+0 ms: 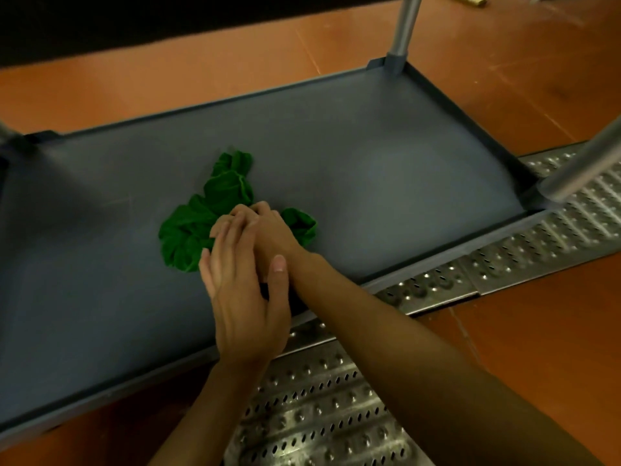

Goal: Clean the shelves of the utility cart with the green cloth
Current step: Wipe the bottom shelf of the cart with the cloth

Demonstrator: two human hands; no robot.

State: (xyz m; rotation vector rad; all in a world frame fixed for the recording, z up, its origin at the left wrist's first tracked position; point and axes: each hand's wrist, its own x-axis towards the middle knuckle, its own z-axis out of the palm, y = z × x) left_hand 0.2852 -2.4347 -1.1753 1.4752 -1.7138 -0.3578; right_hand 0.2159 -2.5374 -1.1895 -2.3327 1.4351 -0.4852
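Observation:
A crumpled green cloth [205, 216] lies on the grey bottom shelf [386, 169] of the utility cart, left of the shelf's middle. My right hand [268, 230] presses down on the cloth, fingers curled over its near side. My left hand [245, 297] lies on top of my right hand and wrist, fingers spread, thumb across the right wrist. Part of the cloth is hidden under the hands.
A dark upper shelf [168, 25] overhangs at the top. Metal cart posts stand at the far right corner [403, 31] and the near right corner [584, 166]. A perforated metal floor grate [336, 415] runs along the cart's near side on orange floor [537, 314].

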